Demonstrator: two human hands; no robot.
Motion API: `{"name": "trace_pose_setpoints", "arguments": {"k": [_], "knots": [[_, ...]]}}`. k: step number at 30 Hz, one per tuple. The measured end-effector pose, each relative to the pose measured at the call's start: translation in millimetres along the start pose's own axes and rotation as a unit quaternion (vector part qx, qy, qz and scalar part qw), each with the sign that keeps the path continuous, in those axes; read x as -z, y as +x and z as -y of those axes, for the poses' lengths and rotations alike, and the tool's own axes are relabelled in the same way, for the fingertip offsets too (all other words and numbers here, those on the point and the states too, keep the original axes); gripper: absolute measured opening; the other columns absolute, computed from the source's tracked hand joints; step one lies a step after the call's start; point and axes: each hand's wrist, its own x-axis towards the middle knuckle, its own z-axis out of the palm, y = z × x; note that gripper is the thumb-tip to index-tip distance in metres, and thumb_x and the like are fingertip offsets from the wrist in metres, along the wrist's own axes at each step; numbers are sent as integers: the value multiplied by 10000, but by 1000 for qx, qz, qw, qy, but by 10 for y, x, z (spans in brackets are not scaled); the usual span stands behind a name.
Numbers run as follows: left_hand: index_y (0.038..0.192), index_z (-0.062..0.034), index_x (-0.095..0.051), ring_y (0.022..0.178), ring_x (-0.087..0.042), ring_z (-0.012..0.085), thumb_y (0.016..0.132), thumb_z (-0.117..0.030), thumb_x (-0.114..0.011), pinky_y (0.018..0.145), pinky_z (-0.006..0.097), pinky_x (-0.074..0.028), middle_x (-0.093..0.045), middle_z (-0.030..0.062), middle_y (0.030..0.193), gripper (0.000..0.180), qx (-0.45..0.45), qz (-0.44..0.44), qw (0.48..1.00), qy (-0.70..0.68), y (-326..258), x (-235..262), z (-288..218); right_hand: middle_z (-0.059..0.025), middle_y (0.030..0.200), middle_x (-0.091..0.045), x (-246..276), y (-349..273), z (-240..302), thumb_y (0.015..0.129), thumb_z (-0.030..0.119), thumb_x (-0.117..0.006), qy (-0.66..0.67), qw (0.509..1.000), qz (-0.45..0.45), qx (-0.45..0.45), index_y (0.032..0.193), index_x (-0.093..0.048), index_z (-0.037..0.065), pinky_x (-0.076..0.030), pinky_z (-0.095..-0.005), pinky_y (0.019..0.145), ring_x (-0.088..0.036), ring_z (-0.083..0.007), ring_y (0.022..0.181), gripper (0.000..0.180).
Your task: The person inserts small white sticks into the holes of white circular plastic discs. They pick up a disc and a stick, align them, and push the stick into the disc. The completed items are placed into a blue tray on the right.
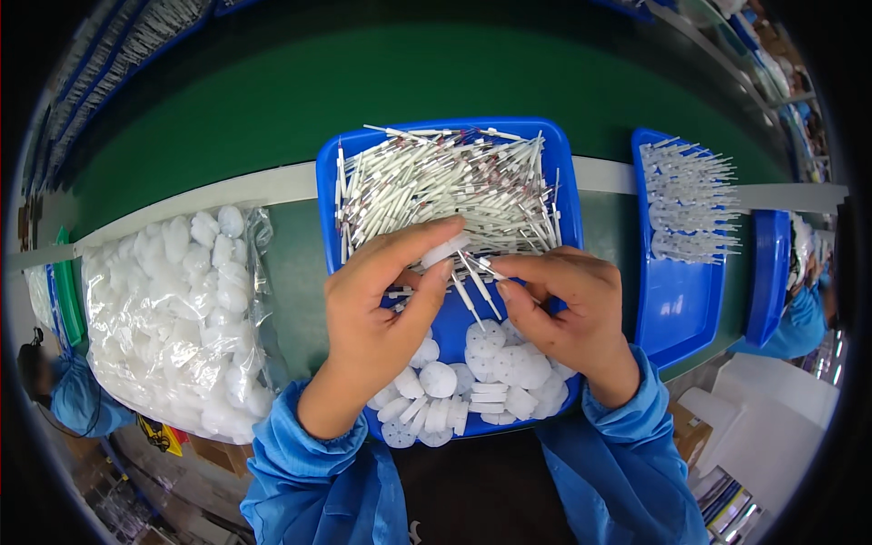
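Between the thumb and index finger of my left hand [372, 304] is a small round white disc [443, 251], tipped on edge. My right hand [574, 313] pinches thin white sticks with metal-like ends [480, 289] close beside the disc. Some of the sticks point down from the fingers; whether any are seated in the disc I cannot tell. Both hands hover over a blue tray [565, 182]. Its far part holds a heap of loose white sticks [445, 182], some with dark reddish ends. Loose white discs with small holes [438, 380] lie in its near part.
A clear plastic bag of white discs [163, 318] lies at left. At right, a blue tray [674, 318] holds discs bristling with sticks [686, 200]; another blue tray [770, 272] stands beyond. A green surface [454, 73] runs behind. Other people's blue sleeves [790, 334] show at both sides.
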Motion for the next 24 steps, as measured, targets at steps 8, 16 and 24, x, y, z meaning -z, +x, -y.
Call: {"name": "trace_pose_setpoints", "arguments": {"k": [8,16,24], "knots": [[1323,-8,-784,921,-745,151,937,94,-730,734,279,-599,-810,160,1250,403,-47,41,989,131,20,43,-60,-53,678,-692,-52,-8,38,885,104,-871,3,997,24,-80,1021,-802,86,-501,-320,522,-658,-189,541,153],[1323,-14,-789,710,-727,210,863,102,-789,682,313,-583,-804,138,935,474,-100,39,957,270,-65,-23,-172,-49,700,-708,-165,2,-13,894,171,-873,-88,995,-41,20,966,-775,104,-522,-361,512,-678,-241,559,139],[1323,-27,-783,752,-741,242,856,11,-854,695,340,-591,-810,155,1021,474,-62,34,968,242,-106,-32,-174,-56,735,-733,-197,47,40,869,110,-873,-100,992,-49,55,987,-782,84,-540,-364,524,-697,-259,583,151]]}}
